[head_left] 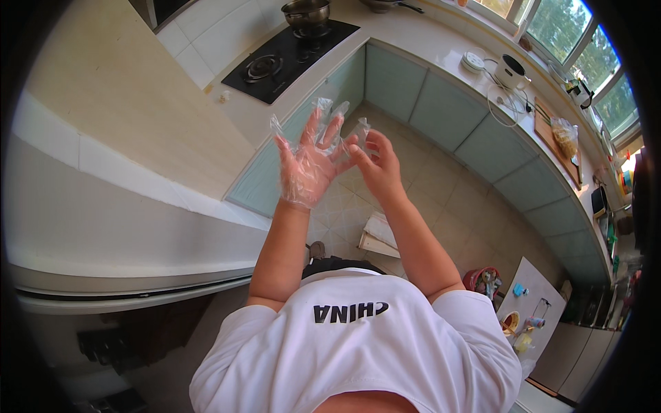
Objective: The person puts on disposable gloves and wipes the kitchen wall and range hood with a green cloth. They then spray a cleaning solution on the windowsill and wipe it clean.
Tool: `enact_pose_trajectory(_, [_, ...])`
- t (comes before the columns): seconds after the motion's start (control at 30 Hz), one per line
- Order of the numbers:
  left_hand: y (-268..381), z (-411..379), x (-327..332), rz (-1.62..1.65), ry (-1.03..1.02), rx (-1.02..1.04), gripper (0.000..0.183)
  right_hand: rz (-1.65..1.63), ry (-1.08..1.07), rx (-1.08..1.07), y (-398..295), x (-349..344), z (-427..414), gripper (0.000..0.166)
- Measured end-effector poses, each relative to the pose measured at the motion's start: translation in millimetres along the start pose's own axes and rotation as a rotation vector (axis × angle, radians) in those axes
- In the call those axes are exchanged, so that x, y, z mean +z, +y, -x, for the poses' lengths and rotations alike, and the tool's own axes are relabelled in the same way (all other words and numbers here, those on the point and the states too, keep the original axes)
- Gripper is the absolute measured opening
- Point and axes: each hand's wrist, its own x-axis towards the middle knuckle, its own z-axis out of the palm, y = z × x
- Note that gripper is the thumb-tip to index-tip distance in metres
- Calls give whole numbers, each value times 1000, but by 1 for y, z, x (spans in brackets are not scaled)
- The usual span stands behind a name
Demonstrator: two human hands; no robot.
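A clear disposable plastic glove (298, 192) covers my left hand (309, 162), which is held up with the fingers spread. The glove's loose, crumpled fingertips stick out past my own fingertips. My right hand (381, 164) is bare and sits close beside it. Its thumb and fingers pinch the glove film at the fingers on the right side of my left hand. Both hands are in mid-air over the tiled floor, in front of the counter corner. The exact pinch point is partly hidden by overlapping fingers.
A black two-burner cooktop (263, 68) with a metal pot (305, 13) lies ahead. Along the right counter stand a white electric pot (511, 71), cables and a wooden cutting board (543, 124) with a bagged food (565, 138). A red bin (471, 281) is at lower right.
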Motion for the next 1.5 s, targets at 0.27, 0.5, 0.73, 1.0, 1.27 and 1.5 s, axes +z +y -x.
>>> enact_pose_trajectory(0.27, [-1, 1, -2, -53, -20, -69, 102, -399, -286, 428, -10, -18, -15, 27])
enact_pose_trajectory(0.5, [-9, -2, -4, -10, -11, 9, 86, -443, -272, 465, 4, -12, -1, 23])
enact_pose_trajectory(0.73, [-14, -3, -10, -32, -21, 3, 83, -448, -304, 449, 13, -17, 0, 24])
enact_pose_trajectory(1.0, [-12, -4, -8, -43, -1, 43, 77, -792, -234, 827, 4, -28, 3, 21])
enact_pose_trajectory(1.27, [-16, -1, -11, -6, -27, -19, 74, -497, -140, 420, 14, -25, 2, 21])
enact_pose_trajectory(1.5, [-18, -6, -12, 57, -10, 64, 73, -918, -241, 690, 11, -12, 19, 32])
